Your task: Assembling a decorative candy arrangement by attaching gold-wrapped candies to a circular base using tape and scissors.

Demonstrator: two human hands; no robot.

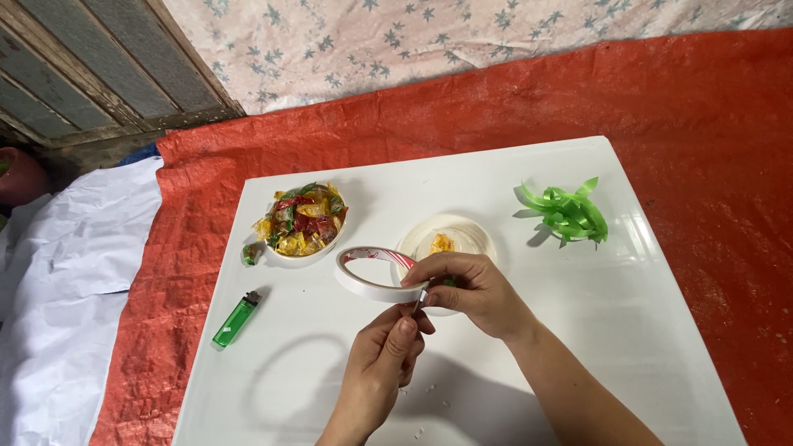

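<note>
White double-sided tape roll (373,272) sits raised above the white board (644,330), pinched at its near right edge by the right hand (467,289), whose fingers close over the rim. Just below it the left hand (387,355) is curled, thumb and forefinger nipping a thin strip that runs up to the roll; the strip is so narrow and so covered by the fingertips that its end cannot be made out. Both forearms are cut off by the near edge of the view.

Behind the right hand a shallow white dish (471,235) is partly hidden by the knuckles; a small yellow wrapped piece (441,243) lies in it, too small to read clearly. Left of the dish a white bowl (285,258) holds a heap of red, yellow and green wrapped sweets (302,218), and one loose green-wrapped sweet (249,253) lies just beside the bowl. A green lighter (236,320) lies near the board's left edge. Far right on the board rests a bundle of green ribbon strips (570,213). Under the board spreads a red woven sheet (702,99), with white cloth (58,272) at far left, cut off by the frame.
</note>
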